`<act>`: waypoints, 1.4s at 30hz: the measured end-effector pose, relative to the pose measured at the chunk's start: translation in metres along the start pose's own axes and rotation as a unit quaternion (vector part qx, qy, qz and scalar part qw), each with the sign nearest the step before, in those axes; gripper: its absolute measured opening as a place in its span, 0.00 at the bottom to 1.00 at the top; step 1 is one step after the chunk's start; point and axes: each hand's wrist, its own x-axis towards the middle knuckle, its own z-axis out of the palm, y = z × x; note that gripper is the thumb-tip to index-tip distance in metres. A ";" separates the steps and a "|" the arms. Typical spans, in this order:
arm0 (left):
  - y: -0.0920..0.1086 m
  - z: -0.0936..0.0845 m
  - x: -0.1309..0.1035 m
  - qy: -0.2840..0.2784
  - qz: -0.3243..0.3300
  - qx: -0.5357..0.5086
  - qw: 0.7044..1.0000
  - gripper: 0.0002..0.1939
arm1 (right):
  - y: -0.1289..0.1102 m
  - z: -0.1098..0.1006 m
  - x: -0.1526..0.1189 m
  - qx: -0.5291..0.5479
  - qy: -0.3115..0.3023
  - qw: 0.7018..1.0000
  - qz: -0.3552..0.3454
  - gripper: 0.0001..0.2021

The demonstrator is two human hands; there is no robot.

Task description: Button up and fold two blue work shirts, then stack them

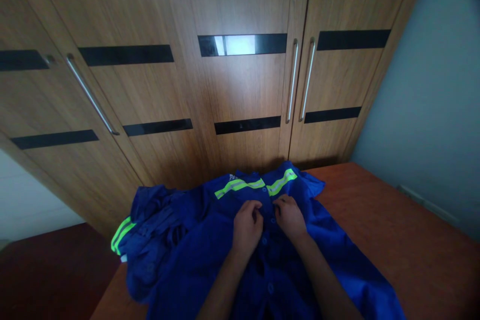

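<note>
A blue work shirt (210,250) lies front side up, its collar end toward the wardrobe. Bright yellow-green reflective strips cross its chest, and several buttons run down the front. My left hand (248,227) is closed on the left side of the button front, below the strip, with its fingers curled and thumb against them. Just across the front, my right hand (289,216) pinches the cloth by the other edge, close to a button. The two hands are a small gap apart. Their fingertips are partly hidden, so the exact grip on the cloth does not show.
The shirt rests on a reddish-brown table (397,240). Left of it lies a crumpled blue garment (153,230) with a reflective band. Behind stands a wooden wardrobe (240,90) with metal handles and dark strips. A pale wall (423,110) borders the right side.
</note>
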 end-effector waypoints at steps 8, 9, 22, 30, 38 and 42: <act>-0.018 0.034 0.056 -0.056 -0.018 0.074 0.996 0.10 | 0.004 0.011 0.001 -0.004 -0.067 0.998 0.009 0.09; -0.022 0.036 0.055 -0.066 -0.024 0.079 0.994 0.08 | 0.005 0.011 0.000 0.001 -0.066 0.998 0.025 0.08; -0.038 -0.001 0.024 -0.040 -0.086 -0.036 0.995 0.06 | 0.015 0.013 0.009 0.307 0.045 0.942 0.126 0.13; -0.037 -0.021 -0.001 0.031 -0.154 -0.225 0.962 0.11 | 0.023 0.005 0.011 0.405 0.069 0.902 0.136 0.16; -0.033 -0.008 -0.006 0.050 -0.164 -0.273 0.947 0.09 | 0.009 -0.006 0.007 0.208 0.144 0.968 0.000 0.16; -0.033 -0.002 -0.008 0.039 -0.154 -0.266 0.951 0.07 | -0.012 -0.003 -0.001 0.026 0.056 0.992 -0.108 0.14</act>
